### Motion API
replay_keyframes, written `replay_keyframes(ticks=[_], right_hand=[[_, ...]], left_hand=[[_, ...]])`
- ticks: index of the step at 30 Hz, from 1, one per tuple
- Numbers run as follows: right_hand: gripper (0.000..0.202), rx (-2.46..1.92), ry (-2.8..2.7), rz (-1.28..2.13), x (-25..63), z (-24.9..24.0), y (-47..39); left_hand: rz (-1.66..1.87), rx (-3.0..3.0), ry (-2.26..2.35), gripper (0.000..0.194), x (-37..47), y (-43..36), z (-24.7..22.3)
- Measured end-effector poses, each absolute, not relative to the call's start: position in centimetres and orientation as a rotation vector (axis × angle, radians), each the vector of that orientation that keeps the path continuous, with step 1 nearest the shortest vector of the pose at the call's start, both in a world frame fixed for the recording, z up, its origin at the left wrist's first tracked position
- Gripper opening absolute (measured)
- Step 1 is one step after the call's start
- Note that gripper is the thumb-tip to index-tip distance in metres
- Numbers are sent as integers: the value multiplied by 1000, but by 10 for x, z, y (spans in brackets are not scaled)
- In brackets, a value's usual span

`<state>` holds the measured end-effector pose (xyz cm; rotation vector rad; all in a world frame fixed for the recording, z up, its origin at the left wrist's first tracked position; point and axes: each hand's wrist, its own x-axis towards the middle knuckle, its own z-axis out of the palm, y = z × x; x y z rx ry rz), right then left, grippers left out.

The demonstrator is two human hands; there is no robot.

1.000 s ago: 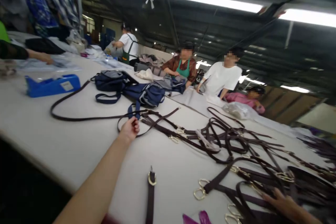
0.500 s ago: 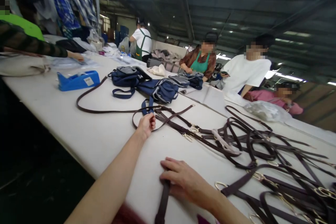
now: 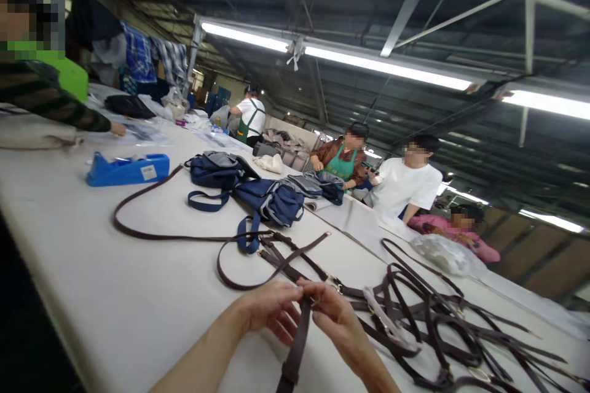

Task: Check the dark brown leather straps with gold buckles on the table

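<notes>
Green cloth covers the shoulder of a person [image 3: 69, 77] at your far left, and this person's hand [image 3: 118, 129] is on clear plastic sheets [image 3: 147, 134]. Nearer to you, a blue tape dispenser [image 3: 131, 172] stands on the white tabletop [image 3: 152, 295]. Beside it, a long loose strap [image 3: 170, 237] makes a wide curve toward the navy bags [image 3: 271, 201], which lie with their webbing loops in front. Your left hand [image 3: 270, 310] comes in low; its thumb is at the upper end of the held strap [image 3: 299, 341], and the other fingers are half bent and a little apart. I cannot tell how firmly they grip. The held strap is dark brown, between your two hands, and it hangs down toward the bottom edge of your view. Your right hand [image 3: 334, 316] has its fingers closed around the strap's upper end, near a small piece of metal. Across the tabletop, a person in a green apron [image 3: 340, 163] is near a person in a white shirt [image 3: 405, 187]. On your right, a tangled pile of brown straps [image 3: 426, 304] lies with gold-coloured rings, and a clear plastic bundle [image 3: 445, 253] lies behind it.
</notes>
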<state>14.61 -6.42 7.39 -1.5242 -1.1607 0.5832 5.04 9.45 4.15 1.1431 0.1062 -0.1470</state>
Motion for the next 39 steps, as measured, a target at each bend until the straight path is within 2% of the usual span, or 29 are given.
replay_keyframes(ticks=[4,10,13,19,27,32,36,39], right_hand=[[28,-1549,-1067,420,144,64,-47],[40,-1756,-901,216,166,28,-26],[41,-1871,-868,202,187,19,-25],[44,-2058,-1066,175,185,8,-1],[27,-2367,-1417,-374,170,1,23],[19,-2373,-1457,-800,181,-8,-14],[19,-2270,-1547,-984,179,-18,-38],[21,-2196,-1634,-1036,173,-19,-46]], left_hand=[[-169,993,-19,57,53,88,43],[-155,1211,150,30,60,88,39],[57,1125,254,29,58,103,44],[519,551,447,27,49,146,57],[668,414,416,31,24,188,60],[510,491,285,33,15,186,66],[134,924,-63,30,19,153,63],[-156,1135,-76,37,26,132,57]])
